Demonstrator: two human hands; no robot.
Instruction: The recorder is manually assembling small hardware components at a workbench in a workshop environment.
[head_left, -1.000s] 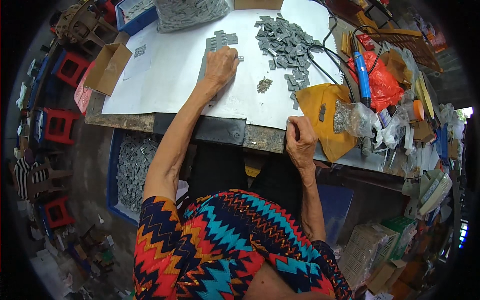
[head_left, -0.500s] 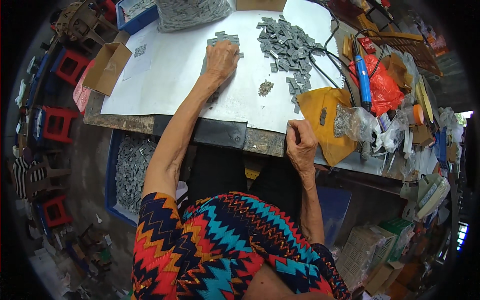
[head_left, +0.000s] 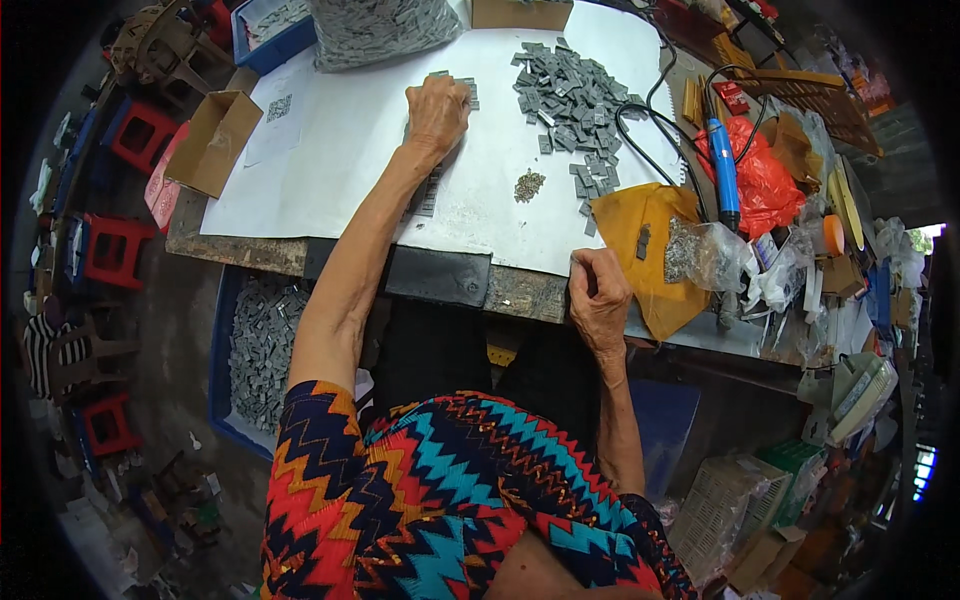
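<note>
Lying beside left fingers point(head_left: 452, 100): grey pieces point(head_left: 472, 92)

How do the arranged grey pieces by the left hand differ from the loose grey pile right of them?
The arranged pieces form a narrow strip; the loose pile lies jumbled, pieces overlapping. The arranged pieces are partly hidden by the left hand; the loose pile has no hand over it. Both are small grey pieces on a white sheet.

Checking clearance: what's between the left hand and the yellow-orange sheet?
Head view: a small pile of tiny parts, then a tail of grey pieces, on white paper.
</note>
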